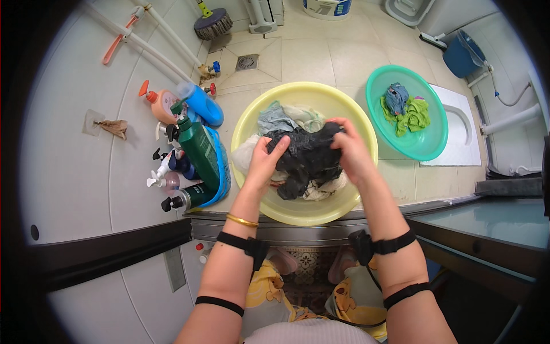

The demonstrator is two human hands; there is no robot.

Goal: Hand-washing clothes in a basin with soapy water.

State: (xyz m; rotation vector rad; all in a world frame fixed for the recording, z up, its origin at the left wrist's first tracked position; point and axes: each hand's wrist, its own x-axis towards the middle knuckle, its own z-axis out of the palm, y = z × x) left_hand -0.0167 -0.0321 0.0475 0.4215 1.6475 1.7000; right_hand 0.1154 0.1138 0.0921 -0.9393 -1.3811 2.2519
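A wet black cloth garment (309,153), its kind not plain, is stretched between my two hands over a yellow basin (309,215). My left hand (268,160) pinches its left edge, thumb on top. At its upper right, my right hand (349,150) has its fingers closed around a bunched part. Beneath and around it in the basin lie a light blue-grey cloth (276,119) and several white or cream cloths, partly hidden by the black one.
Right of the basin, a green basin (375,123) holds blue and lime cloths (409,112) beside a white squat toilet (465,129). Pump bottles crowd a blue basket (222,172) at left. A floor drain (247,62), scrub brush (213,24) and blue bucket (463,54) are farther back.
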